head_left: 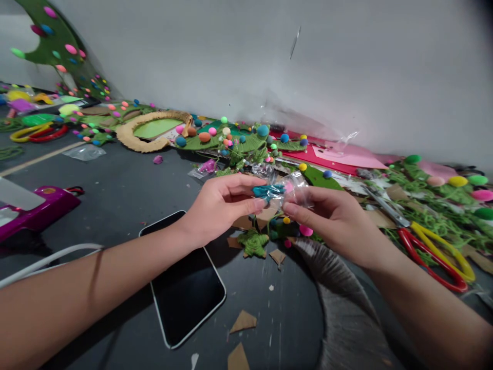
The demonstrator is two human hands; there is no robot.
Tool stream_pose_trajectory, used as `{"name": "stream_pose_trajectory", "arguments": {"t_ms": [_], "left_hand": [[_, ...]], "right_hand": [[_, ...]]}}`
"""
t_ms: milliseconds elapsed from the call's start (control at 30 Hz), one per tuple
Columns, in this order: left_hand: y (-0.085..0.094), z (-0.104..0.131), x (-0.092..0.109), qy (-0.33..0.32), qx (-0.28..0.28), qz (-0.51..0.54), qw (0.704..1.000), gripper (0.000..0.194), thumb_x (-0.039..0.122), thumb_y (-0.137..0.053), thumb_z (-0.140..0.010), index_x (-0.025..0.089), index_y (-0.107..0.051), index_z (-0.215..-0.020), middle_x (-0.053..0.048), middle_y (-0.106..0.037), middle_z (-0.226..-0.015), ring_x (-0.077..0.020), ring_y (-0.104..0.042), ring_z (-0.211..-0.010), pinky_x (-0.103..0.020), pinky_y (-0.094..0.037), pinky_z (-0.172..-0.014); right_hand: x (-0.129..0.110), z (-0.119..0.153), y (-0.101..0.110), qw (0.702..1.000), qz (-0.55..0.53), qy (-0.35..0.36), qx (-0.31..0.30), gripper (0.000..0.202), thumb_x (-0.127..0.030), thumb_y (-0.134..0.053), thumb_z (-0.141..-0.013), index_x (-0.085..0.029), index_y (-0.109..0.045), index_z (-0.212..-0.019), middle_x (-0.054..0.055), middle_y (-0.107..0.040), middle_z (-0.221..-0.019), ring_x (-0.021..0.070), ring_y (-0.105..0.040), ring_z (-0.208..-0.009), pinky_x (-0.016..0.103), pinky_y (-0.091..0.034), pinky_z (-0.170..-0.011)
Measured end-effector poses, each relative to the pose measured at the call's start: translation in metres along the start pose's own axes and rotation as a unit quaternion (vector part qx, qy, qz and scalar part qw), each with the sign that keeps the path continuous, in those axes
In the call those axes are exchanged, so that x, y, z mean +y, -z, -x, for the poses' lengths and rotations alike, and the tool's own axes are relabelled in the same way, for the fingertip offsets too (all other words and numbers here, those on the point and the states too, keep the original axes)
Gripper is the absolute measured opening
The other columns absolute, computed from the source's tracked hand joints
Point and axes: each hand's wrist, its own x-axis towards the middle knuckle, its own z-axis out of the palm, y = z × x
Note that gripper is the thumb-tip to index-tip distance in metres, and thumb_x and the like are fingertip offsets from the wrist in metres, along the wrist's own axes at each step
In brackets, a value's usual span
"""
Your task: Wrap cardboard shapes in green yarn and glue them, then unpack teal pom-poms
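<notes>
A small clear plastic bag (298,191) with something teal-blue and crinkled (268,191) inside is stretched between my two hands above the table. My left hand (227,199) pinches the blue end between thumb and fingers. At the clear end, my right hand (327,218) grips the plastic with thumb and fingers. A bit of pink shows by the bag; I cannot tell whether it is inside. Just below lie a green yarn-wrapped star (253,242) and cardboard scraps (243,321). A grey wrapped curved piece (346,293) runs beneath my right forearm.
A phone (187,293) lies under my left forearm, near a purple glue gun (46,210). Red-and-yellow scissors (431,252) rest at right, another pair (40,132) at left. Along the wall are a tan ring (154,131), pom-poms, green yarn and pink sheets (348,155).
</notes>
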Motion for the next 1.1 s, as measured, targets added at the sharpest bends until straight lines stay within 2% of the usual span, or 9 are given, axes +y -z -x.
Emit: {"name": "stream_pose_trajectory", "arguments": {"t_ms": [200,333,500,567,667,700,733,900,1100], "left_hand": [[0.001,0.0,-0.004,-0.013,-0.039,0.084,0.996,0.03,0.023,-0.079,-0.087,0.027,-0.077,-0.116,-0.005,-0.078,-0.115,-0.0172,-0.074,-0.101,-0.032,-0.063,-0.091],[0.001,0.001,-0.003,0.014,-0.02,0.101,0.995,0.023,0.028,-0.081,-0.085,0.023,-0.08,-0.108,-0.007,-0.079,-0.107,-0.018,-0.075,-0.093,-0.034,-0.065,-0.085],[-0.001,0.001,0.0,0.037,0.003,0.086,0.996,0.025,0.031,-0.085,-0.081,0.022,-0.081,-0.104,-0.006,-0.08,-0.104,-0.0165,-0.075,-0.088,-0.032,-0.066,-0.083],[-0.002,0.001,0.0,0.048,0.023,0.101,0.993,0.026,0.031,-0.086,-0.079,0.022,-0.082,-0.103,-0.006,-0.08,-0.106,-0.0169,-0.075,-0.089,-0.034,-0.066,-0.085],[-0.002,0.001,0.002,0.054,0.078,0.13,0.987,0.026,0.03,-0.089,-0.076,0.021,-0.082,-0.099,-0.005,-0.08,-0.1,-0.016,-0.074,-0.086,-0.034,-0.066,-0.084],[-0.002,0.001,0.002,0.052,0.094,0.139,0.984,0.025,0.029,-0.089,-0.075,0.021,-0.082,-0.098,-0.004,-0.079,-0.096,-0.0152,-0.074,-0.086,-0.033,-0.066,-0.084],[-0.003,0.001,0.003,0.05,0.105,0.149,0.982,0.024,0.028,-0.089,-0.076,0.021,-0.082,-0.097,-0.004,-0.079,-0.093,-0.0145,-0.074,-0.086,-0.031,-0.065,-0.085],[-0.011,0.006,0.01,0.056,0.103,0.197,0.973,0.02,0.023,-0.089,-0.075,0.018,-0.078,-0.091,-0.001,-0.077,-0.089,-0.0122,-0.073,-0.087,-0.028,-0.064,-0.087],[-0.016,0.011,0.015,0.07,0.061,0.201,0.975,0.016,0.023,-0.085,-0.081,0.016,-0.077,-0.093,-0.002,-0.076,-0.095,-0.0131,-0.073,-0.091,-0.029,-0.064,-0.088]], "right_hand": [[0.005,-0.001,0.003,1.0,0.0,0.005,0.01,0.024,-0.044,-0.076,-0.087,-0.019,-0.074,-0.089,0.002,-0.069,-0.083,0.0138,-0.059,-0.075,0.027,-0.048,-0.067],[0.006,0.0,0.004,1.0,-0.007,-0.009,-0.009,0.025,-0.044,-0.074,-0.089,-0.02,-0.074,-0.093,0.003,-0.071,-0.089,0.0145,-0.062,-0.079,0.027,-0.05,-0.069],[0.006,0.0,0.0,0.998,-0.038,-0.023,-0.041,0.024,-0.036,-0.085,-0.078,-0.022,-0.075,-0.095,0.003,-0.075,-0.096,0.0173,-0.069,-0.084,0.029,-0.056,-0.072],[0.006,-0.001,-0.003,0.999,-0.035,-0.007,0.025,0.028,-0.037,-0.086,-0.076,-0.022,-0.072,-0.095,0.004,-0.073,-0.094,0.017,-0.068,-0.082,0.029,-0.056,-0.07],[0.004,-0.001,-0.007,0.978,-0.01,0.033,0.206,0.031,-0.034,-0.087,-0.076,-0.024,-0.065,-0.095,0.002,-0.068,-0.091,0.0145,-0.063,-0.076,0.026,-0.053,-0.063],[0.002,0.0,-0.008,0.972,-0.001,0.036,0.233,0.028,-0.034,-0.086,-0.078,-0.024,-0.065,-0.093,0.002,-0.067,-0.087,0.0136,-0.061,-0.072,0.025,-0.051,-0.06],[-0.001,0.001,-0.009,0.973,0.009,0.032,0.227,0.023,-0.034,-0.083,-0.08,-0.023,-0.066,-0.09,0.002,-0.067,-0.082,0.0127,-0.059,-0.068,0.025,-0.049,-0.058],[-0.015,0.006,-0.019,0.998,0.008,-0.01,0.053,0.01,-0.03,-0.077,-0.085,-0.021,-0.079,-0.081,0.0,-0.071,-0.071,0.0104,-0.057,-0.061,0.023,-0.046,-0.056],[-0.017,0.005,-0.024,0.996,-0.024,-0.038,0.081,0.009,-0.022,-0.081,-0.078,-0.023,-0.083,-0.086,-0.002,-0.076,-0.076,0.0103,-0.064,-0.066,0.02,-0.049,-0.059]]}}
